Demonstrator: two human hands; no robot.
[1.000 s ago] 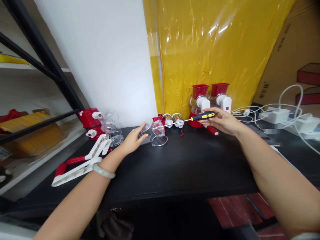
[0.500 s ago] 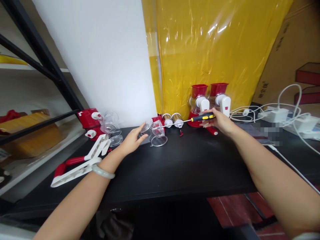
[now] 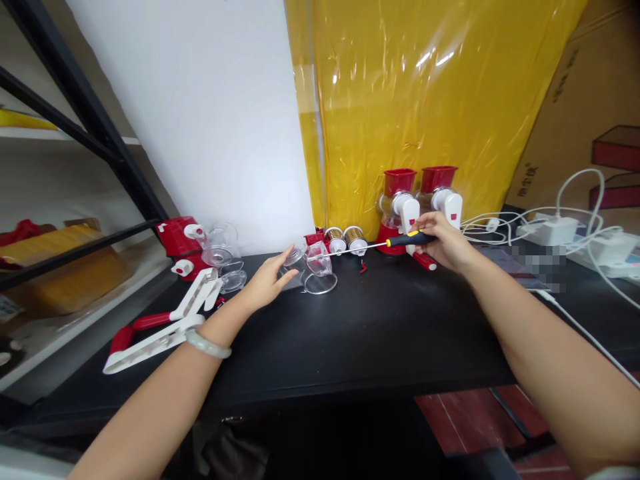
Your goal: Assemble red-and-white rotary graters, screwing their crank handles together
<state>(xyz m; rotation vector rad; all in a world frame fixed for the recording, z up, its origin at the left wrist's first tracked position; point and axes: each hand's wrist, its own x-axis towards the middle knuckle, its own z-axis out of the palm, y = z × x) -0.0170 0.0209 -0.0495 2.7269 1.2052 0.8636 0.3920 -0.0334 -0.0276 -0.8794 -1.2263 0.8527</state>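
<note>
My right hand [image 3: 443, 240] is closed around the black-and-yellow handle of a screwdriver [image 3: 413, 238]. Its long shaft points left, and the tip end overlaps a clear plastic housing [image 3: 319, 260] lying on its side on the black table. My left hand [image 3: 269, 280] has fingers and thumb around the housing's left end, holding it. Just behind stand a red plastic part [image 3: 314, 237] and two drum graters with white ends, one drum [image 3: 335, 241] beside the other drum [image 3: 355, 240]. A small red piece [image 3: 363, 267] lies in front of them.
Two red-and-white rotary graters, one [image 3: 399, 180] left of the other [image 3: 439, 177], stand at the back right. White cables and chargers [image 3: 555, 230] lie farther right. At left are red bases [image 3: 181, 243], clear parts [image 3: 220, 257] and white crank handles [image 3: 150, 347].
My right hand and the screwdriver have shifted slightly right and a little down. The left hand stays at the clear housing.
</note>
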